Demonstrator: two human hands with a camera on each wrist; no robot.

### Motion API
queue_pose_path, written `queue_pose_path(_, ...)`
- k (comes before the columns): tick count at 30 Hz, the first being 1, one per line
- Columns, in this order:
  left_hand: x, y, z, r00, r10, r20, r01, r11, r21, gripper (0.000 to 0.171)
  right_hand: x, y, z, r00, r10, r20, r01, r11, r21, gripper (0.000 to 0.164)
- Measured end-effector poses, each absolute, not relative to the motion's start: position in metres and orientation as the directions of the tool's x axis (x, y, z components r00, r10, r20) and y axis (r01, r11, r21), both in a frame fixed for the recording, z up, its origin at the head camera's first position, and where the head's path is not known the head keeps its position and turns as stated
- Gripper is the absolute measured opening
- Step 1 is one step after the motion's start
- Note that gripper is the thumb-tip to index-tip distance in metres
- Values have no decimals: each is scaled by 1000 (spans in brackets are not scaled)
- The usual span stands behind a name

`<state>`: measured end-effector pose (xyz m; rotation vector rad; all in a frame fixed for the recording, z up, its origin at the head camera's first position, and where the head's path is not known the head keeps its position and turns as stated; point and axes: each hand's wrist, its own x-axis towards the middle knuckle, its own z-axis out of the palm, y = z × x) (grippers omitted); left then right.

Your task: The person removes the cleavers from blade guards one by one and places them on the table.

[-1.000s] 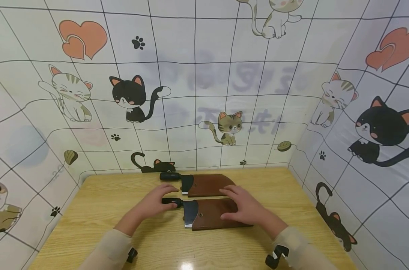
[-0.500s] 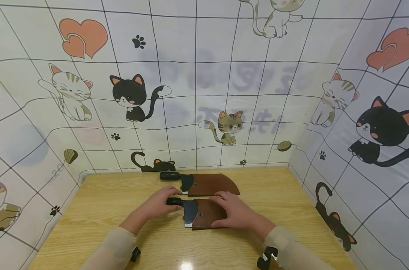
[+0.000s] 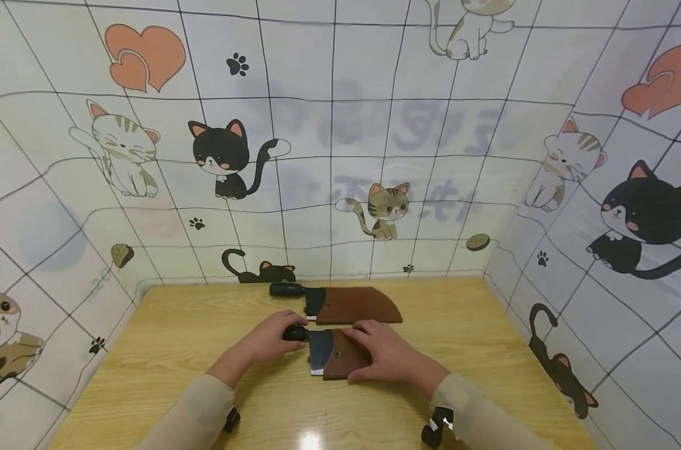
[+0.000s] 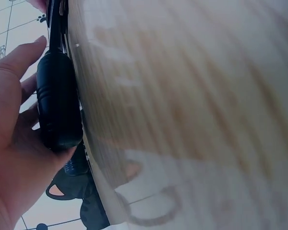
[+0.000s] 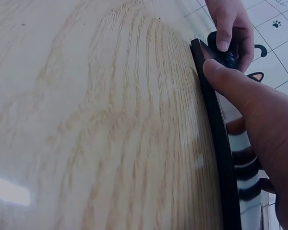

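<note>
Left hand: curled round the black handle of the near knife, just to the left of the near sheath; its thumb is seen laid on the handle in the right wrist view.
Right hand: placed across the right part of the near sheath, which is gripped by its edges, the thumb being set at the near edge and the fingers at the far one.
Near knife: held flat at the table, its blade mostly covered by the near sheath; a dark stretch with a bright strip is left exposed to the left of the sheath. Whether any part is raised cannot be told.
Near sheath: coloured brown and fitted with a round stud; its right end is hidden by the right hand.
Far knife: laid behind the near sheath and roughly parallel to it, its handle pointed left, its blade largely enclosed in a second brown sheath.
Table: wood-grained, spread beneath and around the near sheath.
Sleeves: beige, seen in front of the near sheath, one towards each side.
Cloth: hung behind and on both sides of the near sheath, printed with grid lines, cats, hearts and paw prints.
</note>
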<state>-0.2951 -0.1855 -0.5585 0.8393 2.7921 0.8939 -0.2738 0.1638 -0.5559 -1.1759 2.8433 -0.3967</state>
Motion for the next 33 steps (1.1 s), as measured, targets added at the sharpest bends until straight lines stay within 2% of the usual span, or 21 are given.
queue_pose_path(11, -294, -178, -556, -879, 475, 32, 403, 706, 582, 43, -278, 162, -564, -699, -712, 67, -709, 678, -195, 114)
queue_pose_path(22, -298, -172, -557, -913, 405, 51, 358, 733, 578, 35, -278, 162, -565, -710, -700, 71, -696, 683, -224, 110)
queue_pose_path(33, -295, -169, -557, -909, 402, 110, 398, 762, 510, 22, -276, 163, -564, -709, -697, 108, -702, 680, -212, 103)
